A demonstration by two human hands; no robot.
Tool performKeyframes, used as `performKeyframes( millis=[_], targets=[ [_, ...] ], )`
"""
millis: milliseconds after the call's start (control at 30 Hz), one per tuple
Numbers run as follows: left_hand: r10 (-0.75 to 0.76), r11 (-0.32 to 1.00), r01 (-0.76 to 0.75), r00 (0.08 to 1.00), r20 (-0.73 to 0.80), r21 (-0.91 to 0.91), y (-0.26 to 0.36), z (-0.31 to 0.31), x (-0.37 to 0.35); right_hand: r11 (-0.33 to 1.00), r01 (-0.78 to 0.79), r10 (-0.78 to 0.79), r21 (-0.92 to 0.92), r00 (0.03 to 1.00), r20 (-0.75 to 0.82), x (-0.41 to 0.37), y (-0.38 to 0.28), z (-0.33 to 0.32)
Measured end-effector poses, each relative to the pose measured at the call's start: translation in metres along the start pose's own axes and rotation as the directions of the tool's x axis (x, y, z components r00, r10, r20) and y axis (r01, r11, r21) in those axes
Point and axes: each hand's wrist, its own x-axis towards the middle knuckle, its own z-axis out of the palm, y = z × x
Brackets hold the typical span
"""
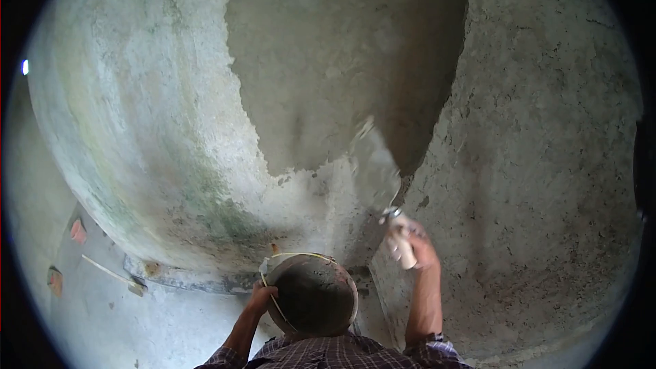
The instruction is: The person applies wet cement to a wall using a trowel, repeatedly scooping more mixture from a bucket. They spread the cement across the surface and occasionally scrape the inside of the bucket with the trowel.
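Spreading seemed to be in hand: the trowel (384, 195) was gripped by the closed right hand (419, 246), its blade (372, 164) just above, near the dark patch (335, 61). The bucket (350, 295) was held, rim clamped, beside the left hand's (260, 296) fingers. A steady stroke seemed called for.

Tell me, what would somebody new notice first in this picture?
Probably the big, dark, smooth patch at top centre, with rough, paler wall on both sides. Next comes the blurry trowel in the right grip, in front of the patch's lower edge. Below, at bottom centre, is a round bucket with the left grip at its rim.
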Motion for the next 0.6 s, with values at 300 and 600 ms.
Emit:
performKeyframes(
  millis=[300, 600],
  targets=[
    [0.008, 0.998, -0.010, 0.999, -0.036, -0.054, 0.007, 0.001, 0.001, 0.858, 0.231, -0.390, -0.459, 0.875, -0.288, 0.110, -0.093, 0.018],
    [-0.006, 1.000, 0.005, 0.997, -0.076, -0.014, -0.002, 0.002, 0.011, 0.020, -0.070, -0.899, -0.997, 0.435, -0.049, 0.268, -0.071, -0.005]
  ],
)
